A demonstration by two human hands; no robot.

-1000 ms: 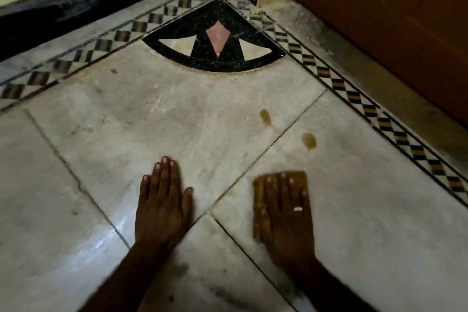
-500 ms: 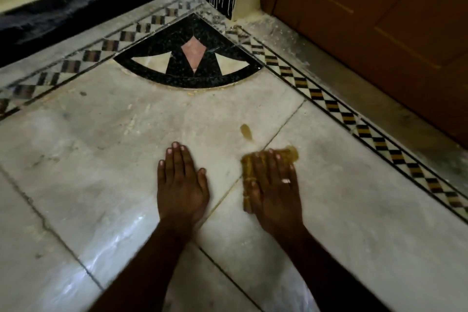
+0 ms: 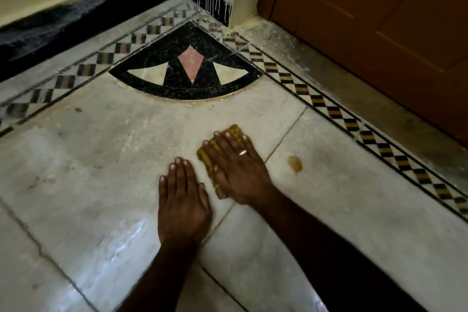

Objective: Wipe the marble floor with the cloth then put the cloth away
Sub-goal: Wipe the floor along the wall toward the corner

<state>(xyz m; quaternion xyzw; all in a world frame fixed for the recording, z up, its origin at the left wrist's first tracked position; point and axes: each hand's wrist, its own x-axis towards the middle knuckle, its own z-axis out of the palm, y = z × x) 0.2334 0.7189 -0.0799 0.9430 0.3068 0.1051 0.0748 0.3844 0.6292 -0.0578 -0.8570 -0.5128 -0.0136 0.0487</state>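
Observation:
A folded yellow-brown cloth (image 3: pixel 233 132) lies on the pale marble floor (image 3: pixel 106 149), just left of a tile joint. My right hand (image 3: pixel 239 170), with a ring on one finger, presses flat on top of the cloth with fingers spread and covers most of it. My left hand (image 3: pixel 183 200) rests palm-down on the bare marble right beside it, holding nothing. A small brownish stain (image 3: pixel 295 163) sits on the neighbouring tile, to the right of the cloth.
A black, white and pink fan-shaped inlay (image 3: pixel 187 71) fills the corner ahead. A checkered border strip (image 3: pixel 336 114) runs along the right. Beyond it stands a brown wooden door (image 3: pixel 379 28). A black skirting (image 3: pixel 76 20) lines the yellow wall.
My right hand has pushed the cloth forward and to the left, across the tile joint. One of the two stains seen earlier is now out of sight. My left hand stayed planted.

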